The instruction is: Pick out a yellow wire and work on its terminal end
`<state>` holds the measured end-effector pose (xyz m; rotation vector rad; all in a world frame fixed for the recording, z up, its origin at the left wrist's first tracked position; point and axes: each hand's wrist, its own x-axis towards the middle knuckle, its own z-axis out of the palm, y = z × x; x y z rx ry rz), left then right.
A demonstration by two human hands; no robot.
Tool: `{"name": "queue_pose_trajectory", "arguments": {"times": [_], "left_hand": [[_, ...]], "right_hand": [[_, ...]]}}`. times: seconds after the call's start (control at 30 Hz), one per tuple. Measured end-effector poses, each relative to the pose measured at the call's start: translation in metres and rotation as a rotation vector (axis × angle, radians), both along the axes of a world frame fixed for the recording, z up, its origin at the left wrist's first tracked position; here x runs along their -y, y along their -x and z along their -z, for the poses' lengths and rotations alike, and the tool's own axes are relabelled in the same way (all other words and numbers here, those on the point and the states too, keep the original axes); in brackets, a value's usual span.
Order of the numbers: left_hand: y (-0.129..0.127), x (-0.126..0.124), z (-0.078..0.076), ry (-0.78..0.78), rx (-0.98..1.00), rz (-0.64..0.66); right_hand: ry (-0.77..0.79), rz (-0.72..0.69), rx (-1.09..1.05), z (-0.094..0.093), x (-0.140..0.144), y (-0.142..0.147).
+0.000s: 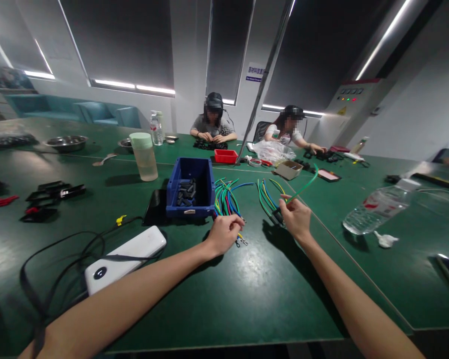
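Observation:
My right hand (pixel 296 218) pinches a green wire (pixel 305 187), whose free end curves up and away to the right. Under and beside that hand lies a fanned group of green, blue and yellow wires (pixel 265 195) with dark ends. My left hand (pixel 224 234) rests low over the metal-tipped ends of a second, thicker wire bundle (pixel 227 199). Its fingers are curled together; what they hold, if anything, is hidden. Just beyond and left of it stands a blue bin (pixel 190 212) with short black sleeve-like pieces (pixel 186 192) inside.
A white power bank-like device (pixel 127 259) with a dark cable lies by my left forearm. Beyond are a green-lidded bottle (pixel 144 157), a red tray (pixel 225 156) and a cardboard box (pixel 289 170). A water bottle (pixel 377 207) stands tilted-looking at right. Two people sit across the table.

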<state>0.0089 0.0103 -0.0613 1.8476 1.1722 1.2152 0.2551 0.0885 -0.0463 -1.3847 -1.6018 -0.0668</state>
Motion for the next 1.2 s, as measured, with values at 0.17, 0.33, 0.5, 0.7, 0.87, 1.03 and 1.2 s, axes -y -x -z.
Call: {"name": "queue_pose_trajectory", "arguments": {"times": [0.17, 0.33, 0.5, 0.7, 0.87, 1.03, 1.2], "left_hand": [[-0.001, 0.001, 0.000, -0.009, -0.005, -0.005], [-0.001, 0.000, 0.000, -0.010, -0.031, -0.018], [-0.002, 0.000, 0.001, -0.013, -0.061, -0.016], [-0.002, 0.001, -0.001, -0.030, -0.112, -0.011], [-0.003, 0.002, -0.001, -0.041, -0.104, 0.021], [-0.003, 0.003, -0.002, -0.068, -0.107, 0.016], [-0.001, 0.006, -0.003, -0.142, -0.130, -0.107]], "right_hand": [[0.014, 0.007, 0.054, 0.004, -0.011, -0.016], [0.015, 0.080, 0.083, 0.000, -0.012, -0.023], [0.025, 0.062, 0.100, 0.000, -0.010, -0.022], [0.037, 0.054, 0.144, 0.003, -0.014, -0.024], [0.039, 0.129, 0.205, 0.002, -0.015, -0.027], [0.091, 0.159, 0.261, 0.002, -0.015, -0.027], [0.202, 0.184, 0.350, 0.003, -0.017, -0.028]]}}
